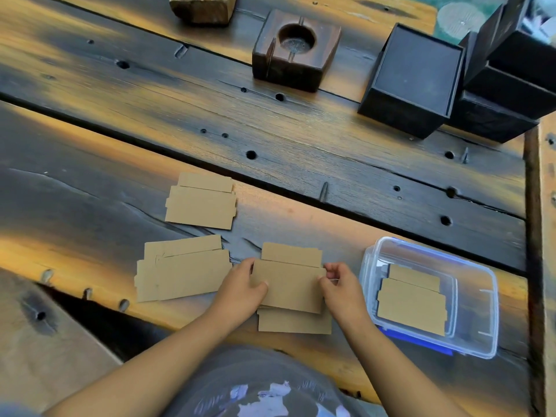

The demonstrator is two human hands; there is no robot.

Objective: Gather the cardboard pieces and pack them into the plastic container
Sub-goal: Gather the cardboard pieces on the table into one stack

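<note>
Brown cardboard pieces lie in stacks on the dark wooden table. The middle stack point(290, 285) is held by both hands: my left hand point(243, 288) grips its left edge, my right hand point(341, 288) pinches its right edge. Another piece point(294, 323) lies under it, nearer to me. A second stack point(182, 270) sits just left of my left hand. A third stack point(201, 201) lies farther back. The clear plastic container point(481, 311) with blue trim stands to the right of my right hand, open, with cardboard pieces point(412, 302) inside it.
A dark wooden block with a round hollow point(296, 51) and several black boxes point(416, 79) stand at the back. A light wood block point(201, 7) sits at the top edge. The table's right edge point(532, 236) runs close to the container.
</note>
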